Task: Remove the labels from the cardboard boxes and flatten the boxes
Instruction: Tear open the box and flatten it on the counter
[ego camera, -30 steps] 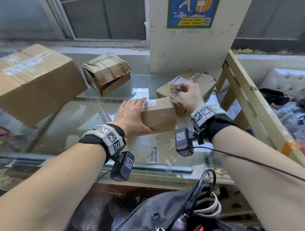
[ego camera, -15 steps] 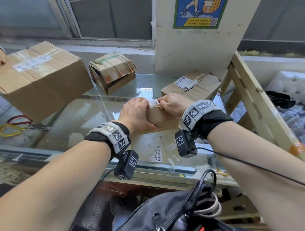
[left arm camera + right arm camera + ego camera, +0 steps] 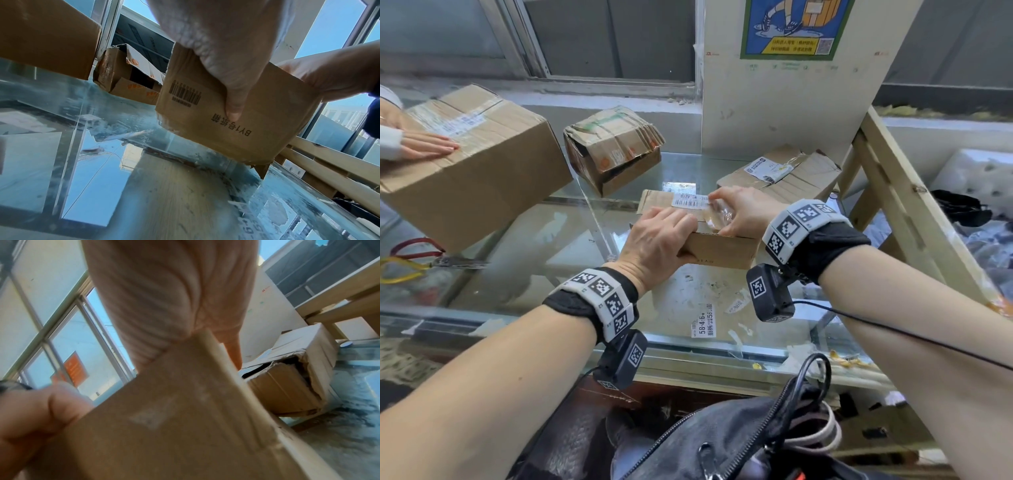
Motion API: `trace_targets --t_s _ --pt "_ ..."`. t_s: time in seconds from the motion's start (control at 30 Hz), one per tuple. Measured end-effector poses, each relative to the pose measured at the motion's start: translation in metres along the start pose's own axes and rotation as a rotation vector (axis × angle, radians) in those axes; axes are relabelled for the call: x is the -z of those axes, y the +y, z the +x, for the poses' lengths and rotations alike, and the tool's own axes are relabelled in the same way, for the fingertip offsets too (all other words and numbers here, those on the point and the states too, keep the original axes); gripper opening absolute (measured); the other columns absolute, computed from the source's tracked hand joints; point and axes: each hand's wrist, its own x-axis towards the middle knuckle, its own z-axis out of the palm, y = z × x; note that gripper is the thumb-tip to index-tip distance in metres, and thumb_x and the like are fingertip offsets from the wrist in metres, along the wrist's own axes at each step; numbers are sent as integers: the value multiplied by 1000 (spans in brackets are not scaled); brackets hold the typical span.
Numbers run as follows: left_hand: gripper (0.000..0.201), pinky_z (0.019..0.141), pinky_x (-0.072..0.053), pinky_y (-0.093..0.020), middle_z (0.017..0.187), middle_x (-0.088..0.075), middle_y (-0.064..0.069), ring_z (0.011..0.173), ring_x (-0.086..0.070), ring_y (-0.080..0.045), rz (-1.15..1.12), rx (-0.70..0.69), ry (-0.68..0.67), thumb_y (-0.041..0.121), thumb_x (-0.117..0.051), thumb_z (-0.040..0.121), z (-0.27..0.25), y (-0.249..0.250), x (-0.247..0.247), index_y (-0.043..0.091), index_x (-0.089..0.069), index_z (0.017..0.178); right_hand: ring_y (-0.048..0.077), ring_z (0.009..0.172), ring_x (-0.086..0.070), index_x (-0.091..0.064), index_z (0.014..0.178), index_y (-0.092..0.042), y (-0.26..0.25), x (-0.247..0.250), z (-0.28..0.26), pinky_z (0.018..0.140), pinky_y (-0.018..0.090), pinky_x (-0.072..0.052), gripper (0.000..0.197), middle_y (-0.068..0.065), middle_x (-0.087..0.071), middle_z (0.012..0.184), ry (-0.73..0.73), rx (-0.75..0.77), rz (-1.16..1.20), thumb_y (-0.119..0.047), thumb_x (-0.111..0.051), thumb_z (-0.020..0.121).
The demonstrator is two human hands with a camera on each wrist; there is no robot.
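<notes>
My left hand (image 3: 657,240) grips a small brown cardboard box (image 3: 722,251) just above the glass table, fingers over its top, thumb (image 3: 234,97) on its printed underside. A white barcode label (image 3: 690,201) lies on the box's top flap. My right hand (image 3: 743,212) pinches the label's right end, where crumpled clear tape (image 3: 719,214) lifts off the cardboard. In the right wrist view the box (image 3: 174,426) fills the frame under my palm. The left wrist view has the box (image 3: 257,129) tilted, one corner near the glass.
A big box (image 3: 482,171) at left has another person's hand (image 3: 424,147) on it. A crushed box (image 3: 613,147) and a labelled box (image 3: 791,174) stand behind. Pliers (image 3: 414,260) lie at left. Peeled labels (image 3: 703,323) stick to the glass table (image 3: 517,260). A wooden frame (image 3: 914,205) slants at right.
My right hand came back from the rear box to the small box and took hold of the label's end. Another person's hand has come onto the big box.
</notes>
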Motion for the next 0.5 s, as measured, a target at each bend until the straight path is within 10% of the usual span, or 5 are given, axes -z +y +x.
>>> trace_targets --t_s 0.5 --pt "24 79 -36 -35 67 -56 -3 60 -52 -26 111 -84 69 34 -53 81 -3 -10 7 11 -53 74 25 115 -44 -51 115 -7 -6 -5 -5 96 38 -41 38 10 -43 122 150 65 -174 -33 -56 87"
